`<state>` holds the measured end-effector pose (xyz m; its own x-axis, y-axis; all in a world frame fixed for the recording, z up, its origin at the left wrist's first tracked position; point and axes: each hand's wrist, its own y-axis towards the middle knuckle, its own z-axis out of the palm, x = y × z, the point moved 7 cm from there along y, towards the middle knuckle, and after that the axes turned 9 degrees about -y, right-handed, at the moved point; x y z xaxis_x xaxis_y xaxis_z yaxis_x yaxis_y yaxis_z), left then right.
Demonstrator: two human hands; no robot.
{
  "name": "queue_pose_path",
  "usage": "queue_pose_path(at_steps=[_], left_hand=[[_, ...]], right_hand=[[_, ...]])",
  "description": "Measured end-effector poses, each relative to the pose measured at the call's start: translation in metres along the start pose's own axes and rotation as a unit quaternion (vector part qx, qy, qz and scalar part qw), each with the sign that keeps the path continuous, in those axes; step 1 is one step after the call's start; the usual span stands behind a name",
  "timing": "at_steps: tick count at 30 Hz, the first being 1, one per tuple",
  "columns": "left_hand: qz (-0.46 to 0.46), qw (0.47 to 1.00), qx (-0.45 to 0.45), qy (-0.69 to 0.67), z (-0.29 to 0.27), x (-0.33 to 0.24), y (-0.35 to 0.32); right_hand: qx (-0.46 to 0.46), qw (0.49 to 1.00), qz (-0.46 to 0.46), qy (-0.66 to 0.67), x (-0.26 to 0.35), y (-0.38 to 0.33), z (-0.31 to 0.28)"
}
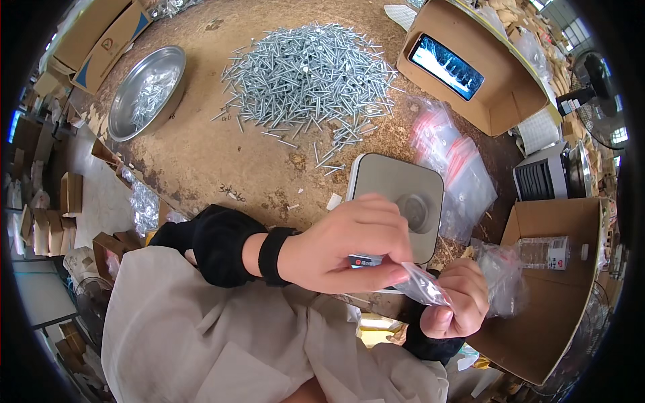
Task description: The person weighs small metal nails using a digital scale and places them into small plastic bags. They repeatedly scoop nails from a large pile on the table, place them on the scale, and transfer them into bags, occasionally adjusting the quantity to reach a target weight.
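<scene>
A small clear zip bag with a reddish strip is stretched between my two hands. My left hand, with a black band at its wrist, pinches one end between thumb and fingers. Its contents, if any, are hard to make out. My right hand is closed on the other end, fingers curled in. Below and partly behind my left hand sits a flat scale with a round mark on its plate. Beyond it lies a large heap of silvery screws or nails, some strewn toward me.
Flat clear zip bags with red strips lie right of the scale. A metal bowl stands at the far left. One cardboard box holds a lit phone; another box, nearer, holds a plastic bottle.
</scene>
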<state>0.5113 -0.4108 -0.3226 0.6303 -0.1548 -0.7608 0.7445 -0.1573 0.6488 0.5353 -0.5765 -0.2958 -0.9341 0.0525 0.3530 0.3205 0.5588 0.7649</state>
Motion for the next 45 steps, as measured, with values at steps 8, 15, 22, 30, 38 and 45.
queue_pose_path(at_steps=[8,15,22,30,38,45], left_hand=[[0.078,0.997,0.018,0.023,-0.003,-0.012,-0.006],[0.126,0.99,0.019,0.055,-0.002,-0.017,-0.005],[0.112,0.99,0.075,0.051,0.007,-0.013,-0.006],[0.118,0.986,0.063,0.102,0.017,-0.013,-0.01],[0.098,0.988,0.064,0.102,0.02,-0.012,-0.012],[0.085,0.996,-0.006,0.013,-0.018,-0.014,-0.008]], right_hand=[[0.031,0.996,-0.013,-0.088,0.006,0.006,0.005],[0.042,0.999,-0.004,-0.034,0.003,0.0,0.003],[0.076,0.996,0.02,0.051,-0.004,0.012,0.019],[0.107,0.981,0.05,0.152,-0.002,0.007,0.035],[0.117,0.981,0.048,0.147,0.0,0.003,0.037],[0.084,0.987,0.056,0.122,-0.006,0.006,0.02]])
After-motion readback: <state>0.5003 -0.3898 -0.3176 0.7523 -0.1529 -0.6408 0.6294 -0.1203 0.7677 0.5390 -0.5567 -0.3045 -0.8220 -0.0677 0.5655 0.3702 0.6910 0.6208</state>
